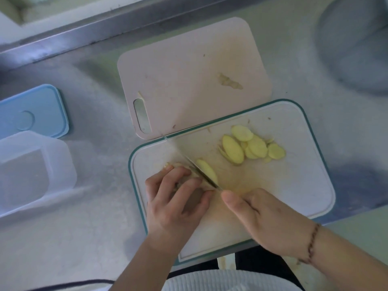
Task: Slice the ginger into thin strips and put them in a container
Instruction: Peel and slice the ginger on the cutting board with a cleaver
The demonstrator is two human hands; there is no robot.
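While left hand [178, 198] grips ginger [184, 175], knife [201, 173] crosses it.

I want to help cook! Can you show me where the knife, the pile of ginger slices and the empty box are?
knife [204, 175]: head view, on the blade beside the fresh slice.
ginger slices [252, 145]: head view, middle of the pile.
clear container [27, 171]: head view, on its bare floor.

Pale yellow ginger piece [184, 175] lay on the near left of a white, teal-edged cutting board [294, 185], one fresh oval slice [206, 170] leaning against a knife blade [201, 172]. Further right, overlapping heap of thin oval slices [252, 145]. Left on the tabletop, a clear rectangular container [35, 171], open, upright.
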